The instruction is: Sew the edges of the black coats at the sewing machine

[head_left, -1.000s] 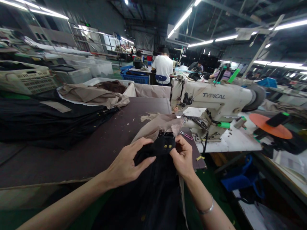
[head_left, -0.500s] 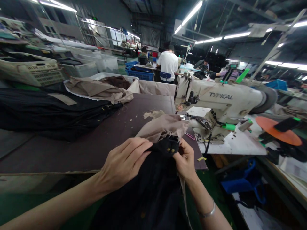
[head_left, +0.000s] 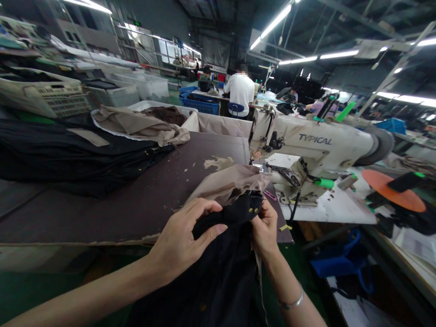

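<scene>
Fluorescent tubes (head_left: 275,20) light the workshop's green floor (head_left: 30,295)

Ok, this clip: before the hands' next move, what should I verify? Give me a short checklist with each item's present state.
1. Left hand gripping the soft black fabric: ok.
2. Right hand pinching the edge with two round brass-coloured studs: ok.
3. Wrinkled beige fabric joined to the black fabric: cannot tell.
4. Small pink-handled snips lying on the dark brown tabletop: ok, partly hidden.
5. Cream TYPICAL sewing machine threaded: cannot tell.
</scene>
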Available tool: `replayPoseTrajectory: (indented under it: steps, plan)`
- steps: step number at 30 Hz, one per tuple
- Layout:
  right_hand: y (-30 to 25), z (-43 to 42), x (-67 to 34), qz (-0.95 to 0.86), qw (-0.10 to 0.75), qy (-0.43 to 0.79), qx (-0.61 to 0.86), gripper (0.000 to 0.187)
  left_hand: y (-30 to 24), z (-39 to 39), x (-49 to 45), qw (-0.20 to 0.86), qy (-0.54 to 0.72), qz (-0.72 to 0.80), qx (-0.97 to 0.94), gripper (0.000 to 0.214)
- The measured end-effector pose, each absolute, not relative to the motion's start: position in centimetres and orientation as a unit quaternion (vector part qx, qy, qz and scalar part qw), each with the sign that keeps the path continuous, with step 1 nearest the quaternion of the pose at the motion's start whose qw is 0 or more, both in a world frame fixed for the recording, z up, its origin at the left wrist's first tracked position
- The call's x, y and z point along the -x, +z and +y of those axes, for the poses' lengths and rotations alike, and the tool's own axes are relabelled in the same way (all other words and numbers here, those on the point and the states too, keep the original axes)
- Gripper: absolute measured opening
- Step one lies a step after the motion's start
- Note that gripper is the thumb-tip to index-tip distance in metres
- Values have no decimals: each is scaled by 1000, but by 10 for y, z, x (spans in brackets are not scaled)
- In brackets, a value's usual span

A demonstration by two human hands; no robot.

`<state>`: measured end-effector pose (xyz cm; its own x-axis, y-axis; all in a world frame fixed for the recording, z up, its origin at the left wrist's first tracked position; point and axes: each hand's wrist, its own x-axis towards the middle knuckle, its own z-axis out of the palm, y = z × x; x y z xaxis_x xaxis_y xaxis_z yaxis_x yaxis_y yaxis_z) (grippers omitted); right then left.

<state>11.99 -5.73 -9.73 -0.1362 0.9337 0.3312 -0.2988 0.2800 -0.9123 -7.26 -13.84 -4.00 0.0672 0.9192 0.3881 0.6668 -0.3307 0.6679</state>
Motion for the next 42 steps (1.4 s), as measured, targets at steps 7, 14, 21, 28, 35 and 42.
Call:
replayPoseTrajectory:
  steps: [7, 14, 21, 28, 35, 42]
  plan:
    - [-97, -64, -114, -553, 610, 478, 306, 9, -36, -141, 80, 51, 376, 529, -759, 17]
    - [-93, -69, -112, -565, 606, 463, 313, 13, -38, -138, 80, 113, 385, 512, -759, 10]
    - [-93, -69, -111, -568, 610, 447, 326, 11, -55, -122, 90, 427, 477, 494, -589, 23]
    - [-89, -77, -121, -629, 580, 448, 260, 20, -48, -126, 89, 88, 378, 422, -819, 17]
    - [-80, -80, -127, -795, 507, 273, 191, 16, -6, -103, 124, 162, 180, 350, -905, 21]
    - [-81, -74, -119, -805, 499, 247, 203, 16, 2, -55, 115, 66, 162, 394, -902, 40]
